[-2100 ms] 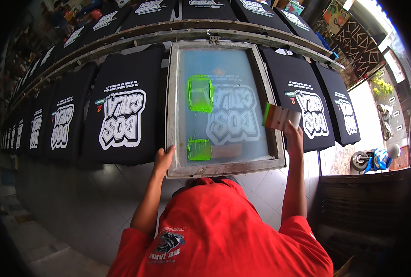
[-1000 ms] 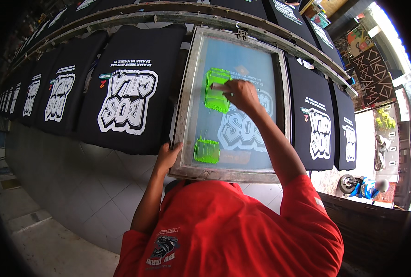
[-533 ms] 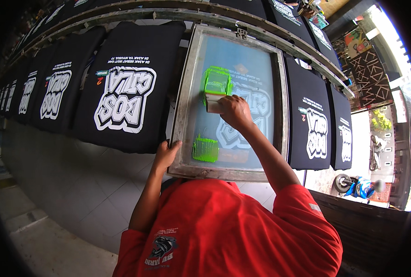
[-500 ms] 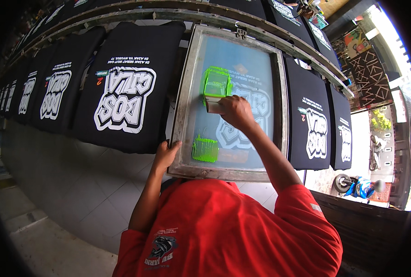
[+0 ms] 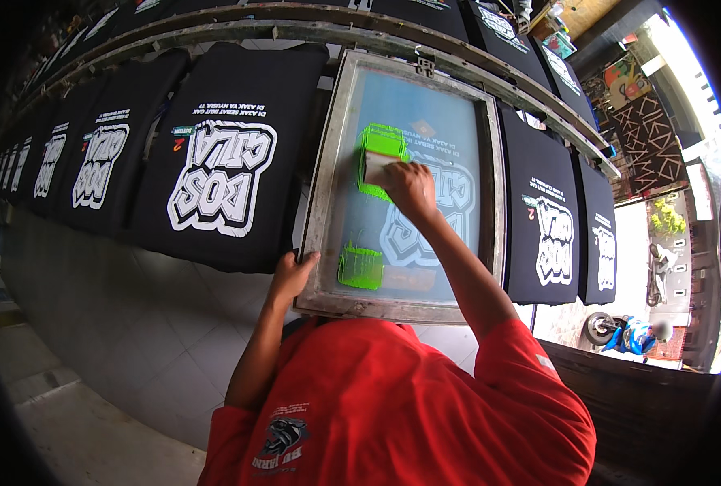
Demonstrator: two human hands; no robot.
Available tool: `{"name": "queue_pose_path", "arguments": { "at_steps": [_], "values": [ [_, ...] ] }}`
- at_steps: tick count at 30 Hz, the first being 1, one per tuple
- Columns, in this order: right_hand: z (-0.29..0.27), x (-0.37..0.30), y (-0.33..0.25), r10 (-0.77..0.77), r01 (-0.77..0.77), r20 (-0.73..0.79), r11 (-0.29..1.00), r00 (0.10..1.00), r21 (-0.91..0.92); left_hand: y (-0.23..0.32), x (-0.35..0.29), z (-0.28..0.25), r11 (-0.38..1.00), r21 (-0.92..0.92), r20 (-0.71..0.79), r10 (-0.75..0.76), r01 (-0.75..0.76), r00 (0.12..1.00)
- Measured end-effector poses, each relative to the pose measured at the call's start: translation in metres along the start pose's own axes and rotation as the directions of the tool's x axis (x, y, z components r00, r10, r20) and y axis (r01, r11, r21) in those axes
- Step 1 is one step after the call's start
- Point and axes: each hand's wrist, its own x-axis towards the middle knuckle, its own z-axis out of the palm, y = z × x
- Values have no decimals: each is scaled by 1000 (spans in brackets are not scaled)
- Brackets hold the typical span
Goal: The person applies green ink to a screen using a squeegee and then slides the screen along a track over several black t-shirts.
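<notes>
A wooden-framed printing screen (image 5: 381,309) lies in front of me over a shirt, whose white lettering shows through the bluish mesh. My right hand (image 5: 413,188) is closed around a pale squeegee (image 5: 376,168), its blade hidden against the mesh. Bright green ink (image 5: 385,139) lies just beyond the squeegee, with more smeared on its near side. A second green ink patch (image 5: 361,269) sits on the mesh near the frame's near-left corner. My left hand (image 5: 294,278) grips the left side of the frame near that corner, thumb on top.
Black printed shirts lie in a row on both sides, the nearest a left shirt (image 5: 223,97) and a right shirt (image 5: 539,154). Beyond the screen runs a long rail (image 5: 296,34), with a metal hinge clamp (image 5: 425,65) at the frame's far edge. Further shirts lie behind it.
My right hand has pushed the squeegee a little away from me across the green ink. The left hand keeps its hold on the frame.
</notes>
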Motion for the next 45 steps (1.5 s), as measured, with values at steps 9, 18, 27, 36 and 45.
{"name": "queue_pose_path", "arguments": {
  "at_steps": [9, 18, 27, 36, 45],
  "values": [
    [-34, 63, 29, 27, -30, 96, 999, 995, 25, -1, 2, 2, 999, -39, 22, 29, -28, 999],
    [-1, 24, 13, 38, -28, 153, 997, 987, -66, 5, -3, 0, 1000, 24, -1, -1, 1, 1000],
    [-76, 34, -16, 54, -100, 318, 986, 946, 130, -13, 7, 0, 998, -32, 4, 46, -46, 999],
    [6, 24, 19, 28, -27, 8, 997, 1000, -67, 2, 1, 3, 999, -7, -32, 43, -43, 999],
    [-40, 50, 27, 43, -32, 229, 998, 973, -55, 13, -4, 3, 997, 39, -19, 65, -64, 998]
  ]
}}
